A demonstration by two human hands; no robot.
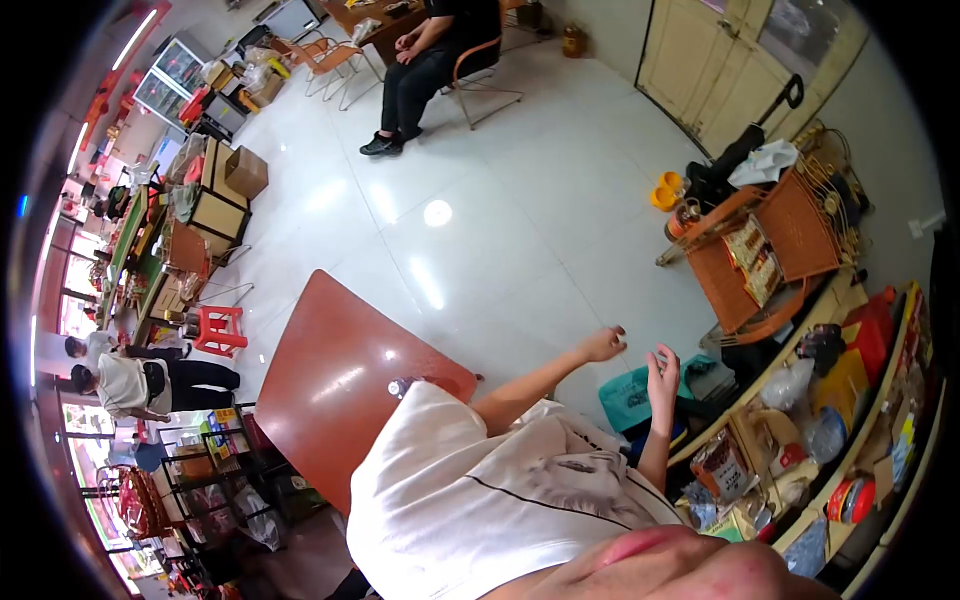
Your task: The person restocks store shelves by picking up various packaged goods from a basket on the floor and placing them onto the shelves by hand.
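My left hand [604,345] reaches out over the pale tiled floor, its fingers bent with a gap between thumb and fingertips. Nothing shows in it. My right hand [663,376] is raised beside it, fingers apart and holding nothing visible. Just behind and below the two hands is a teal bag [630,398], nearest to my right hand; I cannot tell whether they touch. A brown-red table [335,375] stands on my left, close to my white shirt [500,480], with a small shiny object [399,387] at its near edge.
An orange wicker chair [720,280] bearing snack packets [752,262] stands ahead right. Shelves [775,375] with bags and jars line my right side. A seated person [420,70] is across the room. Two people stand left, near a red stool [218,330].
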